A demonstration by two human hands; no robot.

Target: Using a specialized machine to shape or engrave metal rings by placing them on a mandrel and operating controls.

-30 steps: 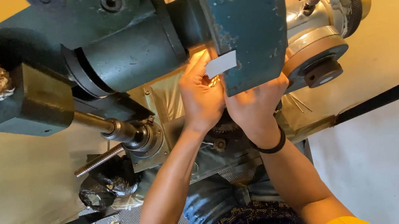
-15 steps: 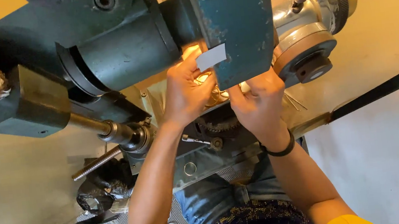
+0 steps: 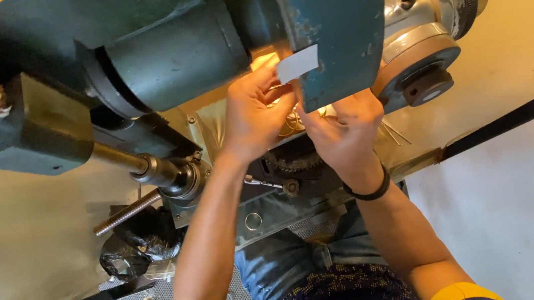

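Head view: we find both hands raised under the green housing (image 3: 326,22) of the machine. The left hand (image 3: 256,114) has its fingers pinched together at a lit gap beside a white tag (image 3: 297,64); what they grip we cannot tell. The right hand (image 3: 341,128) curls by thin brass rings (image 3: 291,125), grasp unclear. Work looks mid-course. The housing hides the fingertips; a gear (image 3: 295,163), shaft (image 3: 149,170) and round dial (image 3: 423,78) crowd close.

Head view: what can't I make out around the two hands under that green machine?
- Left hand: its fingertips are washed out by the lamp glare under the green housing, so any grip is unclear.
- Right hand: its fingertips are hidden behind the same housing's lower edge.
- Brass-coloured rings: mostly covered by both hands, too small to count.
- Silver spindle head: cut off by the top edge.
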